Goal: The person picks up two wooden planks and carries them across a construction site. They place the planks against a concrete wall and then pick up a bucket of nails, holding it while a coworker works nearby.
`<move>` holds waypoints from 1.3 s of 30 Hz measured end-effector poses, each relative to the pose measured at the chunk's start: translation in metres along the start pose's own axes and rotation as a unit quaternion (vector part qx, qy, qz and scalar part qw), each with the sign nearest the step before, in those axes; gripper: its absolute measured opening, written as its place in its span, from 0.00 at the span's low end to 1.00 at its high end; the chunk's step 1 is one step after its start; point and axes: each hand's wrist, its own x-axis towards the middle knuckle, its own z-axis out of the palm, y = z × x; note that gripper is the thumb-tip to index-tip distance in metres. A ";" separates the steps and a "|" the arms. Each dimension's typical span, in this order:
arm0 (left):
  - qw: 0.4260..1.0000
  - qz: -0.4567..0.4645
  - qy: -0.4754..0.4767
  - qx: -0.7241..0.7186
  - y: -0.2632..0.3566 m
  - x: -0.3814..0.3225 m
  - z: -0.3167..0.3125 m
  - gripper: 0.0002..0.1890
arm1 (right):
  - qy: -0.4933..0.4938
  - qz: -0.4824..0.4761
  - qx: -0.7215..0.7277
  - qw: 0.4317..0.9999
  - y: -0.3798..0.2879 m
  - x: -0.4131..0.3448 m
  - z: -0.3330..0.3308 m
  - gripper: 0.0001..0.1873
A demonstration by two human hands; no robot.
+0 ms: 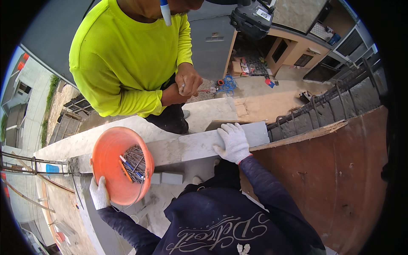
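My left hand (100, 193), in a white knit glove, grips the lower left rim of an orange plastic bucket (110, 159). The bucket is tilted so its inside shows, with many nails (137, 159), an orange pen or pencil (125, 171) and blue markers lying in it. My right hand (233, 142), gloved the same way, rests with fingers spread on the top of a grey block wall (197, 145) near its right end. It holds nothing that I can see. Across the wall a co-worker in a yellow-green shirt (127, 63) has both bare hands together at the waist.
Rebar (314, 102) with ties runs along the upper right, beside a brown formwork board (318, 178). More rebar (19, 164) sticks out at the left. Light blocks (172, 178) lie below the wall. A blue hose (227, 85) is coiled on the ground far below.
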 end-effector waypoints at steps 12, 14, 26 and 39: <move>1.000 0.008 0.000 0.017 0.000 0.000 -0.002 0.17 | -0.011 0.004 0.004 1.000 0.000 0.000 0.000 0.35; 0.999 0.008 0.000 0.033 -0.003 0.001 -0.003 0.18 | -0.003 -0.002 0.001 1.000 0.000 0.001 0.000 0.35; 1.000 0.003 -0.001 0.031 -0.010 0.004 -0.003 0.19 | 0.000 -0.009 -0.005 1.000 0.003 0.001 0.001 0.34; 1.000 -0.017 0.001 0.002 -0.008 0.000 -0.002 0.20 | -0.008 -0.007 -0.015 1.000 0.000 0.003 -0.001 0.34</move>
